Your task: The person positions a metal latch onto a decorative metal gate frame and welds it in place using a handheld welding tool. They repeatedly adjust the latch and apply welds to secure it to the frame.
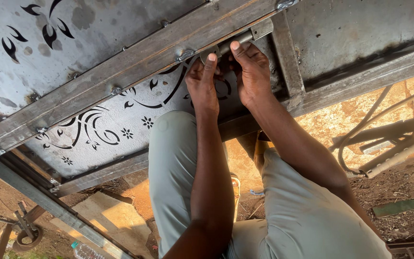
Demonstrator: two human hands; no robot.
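Pinching a metal bolt (pixel 238 41) between both hands' fingers (pixel 211 62).

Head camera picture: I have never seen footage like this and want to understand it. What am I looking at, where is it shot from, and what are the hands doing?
There is one picture, taken by a camera on a person's head, looking down at their own arms and knees in pale trousers. No machine is involved, only two bare hands. In front of them lies a metal gate: a frame of welded steel bars over grey sheet with cut-out flower and swirl patterns. The left hand and the right hand meet at a sliding bolt fixed on the frame, fingers pressed on and around it. Below is bare earth and stone slabs. At the right lie cables and a hose; a plastic bottle shows at the bottom edge.
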